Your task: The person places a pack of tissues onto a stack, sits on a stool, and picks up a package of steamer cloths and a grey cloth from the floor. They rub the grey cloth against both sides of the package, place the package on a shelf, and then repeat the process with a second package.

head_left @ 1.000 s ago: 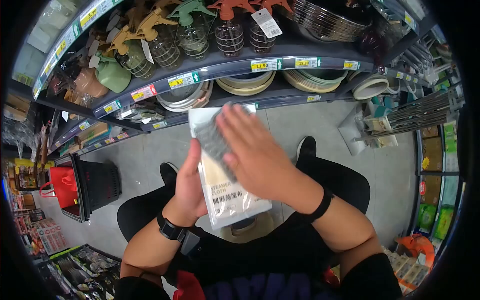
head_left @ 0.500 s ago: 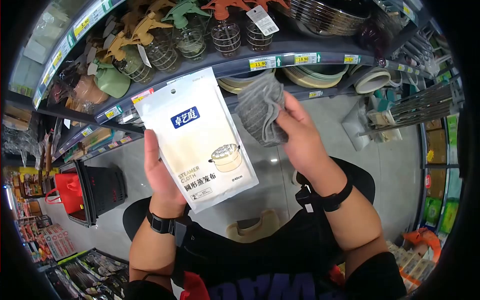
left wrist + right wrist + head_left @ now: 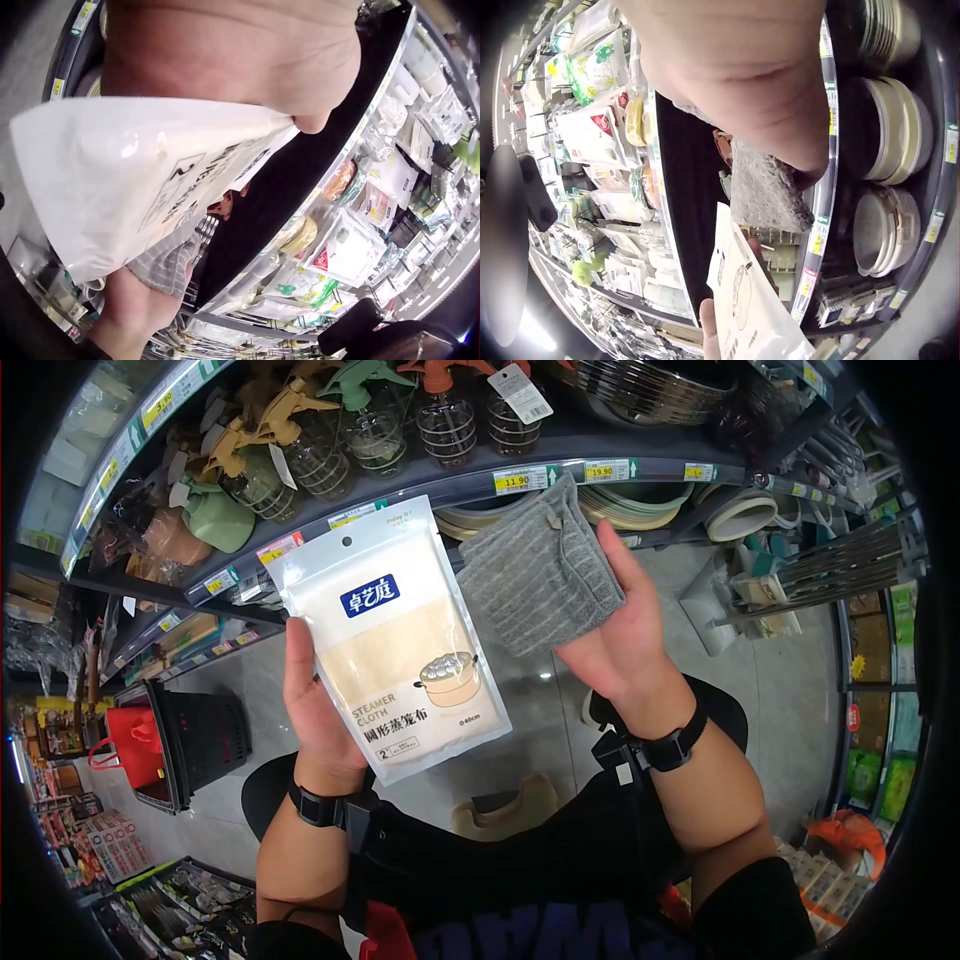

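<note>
My left hand (image 3: 328,725) holds a white and beige packet of steamer cloth (image 3: 395,645) by its left edge, thumb along the side and the other fingers hidden behind. The packet's printed front, with a steamer pot drawing, faces up. To its right, my right hand (image 3: 628,635) holds a folded grey ribbed cloth (image 3: 540,570), its thumb at the right edge and its fingers underneath. The cloth's corner comes close to the packet's right edge. In the right wrist view the grey cloth (image 3: 769,195) hangs from the hand just above the packet (image 3: 754,315).
A shelf with spray bottles (image 3: 375,435), stacked metal bowls (image 3: 650,400) and plastic basins (image 3: 640,500) curves in front. A black shopping basket (image 3: 205,745) with a red bag stands on the floor at left. A beige stool (image 3: 510,812) shows between the legs.
My right hand has lifted the grey cloth off the packet and moved it right. The cloth, bunched half a second ago, now lies flatter and wider. The packet's front has come into full view.
</note>
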`<state>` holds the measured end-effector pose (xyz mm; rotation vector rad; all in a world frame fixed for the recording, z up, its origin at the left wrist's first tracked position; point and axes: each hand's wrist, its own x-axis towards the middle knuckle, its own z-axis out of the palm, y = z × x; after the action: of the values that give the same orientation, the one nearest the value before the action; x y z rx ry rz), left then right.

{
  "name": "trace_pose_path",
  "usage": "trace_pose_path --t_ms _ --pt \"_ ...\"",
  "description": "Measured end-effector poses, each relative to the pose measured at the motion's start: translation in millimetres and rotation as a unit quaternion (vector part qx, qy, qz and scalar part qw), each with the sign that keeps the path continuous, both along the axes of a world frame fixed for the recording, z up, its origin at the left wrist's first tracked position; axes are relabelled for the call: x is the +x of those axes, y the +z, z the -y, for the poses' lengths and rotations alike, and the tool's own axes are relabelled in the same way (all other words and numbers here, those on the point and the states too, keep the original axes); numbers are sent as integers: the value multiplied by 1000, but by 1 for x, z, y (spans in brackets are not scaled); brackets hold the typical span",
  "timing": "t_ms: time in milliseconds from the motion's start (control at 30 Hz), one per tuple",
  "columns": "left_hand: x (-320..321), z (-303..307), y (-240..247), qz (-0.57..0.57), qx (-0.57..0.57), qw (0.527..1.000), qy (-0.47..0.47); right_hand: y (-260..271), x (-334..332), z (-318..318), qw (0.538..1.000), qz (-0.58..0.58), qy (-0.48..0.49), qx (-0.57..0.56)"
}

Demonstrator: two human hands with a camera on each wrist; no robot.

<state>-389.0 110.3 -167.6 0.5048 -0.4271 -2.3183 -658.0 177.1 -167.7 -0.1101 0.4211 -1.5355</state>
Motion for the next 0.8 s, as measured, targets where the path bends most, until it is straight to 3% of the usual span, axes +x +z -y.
trace_pose_path --t_ms 567,800 --pt "-4 -2 -3 7 12 1000 -8 -1 0 -4 995 -92 35 15" --pt "-6 -3 -4 -23 18 999 -34 -5 1 -1 993 -116 3 31"
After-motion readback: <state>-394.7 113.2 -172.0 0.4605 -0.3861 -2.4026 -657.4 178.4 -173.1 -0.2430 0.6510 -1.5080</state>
